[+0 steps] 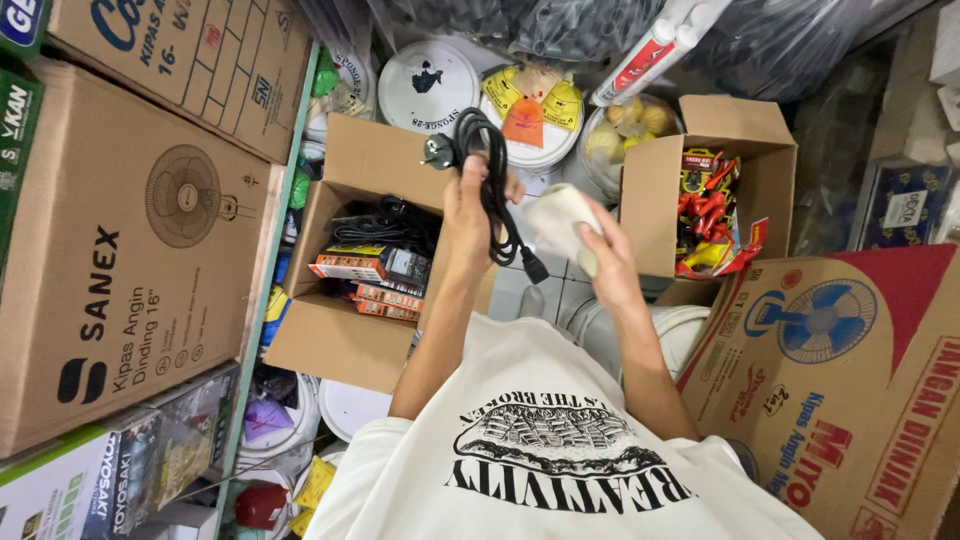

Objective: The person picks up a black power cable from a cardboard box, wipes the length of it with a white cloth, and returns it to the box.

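Observation:
My left hand (466, 205) is raised and shut on a coiled black power cord (493, 160). The cord's plug (438, 151) sticks out at the upper left, and its other connector (534, 266) dangles below. My right hand (612, 262) is close beside it and holds a white cloth (556, 220) that nearly touches the cord. Both hands hover above the right edge of an open cardboard box (335, 345). That box holds more black cables (385, 222) and several small orange packets (372, 268).
A second open box (655, 195) at the right holds red and yellow packaged items. Large fan cartons stand at the left (130, 260) and lower right (850, 370). White round lids (428, 85), bags and dark plastic sacks crowd the far side.

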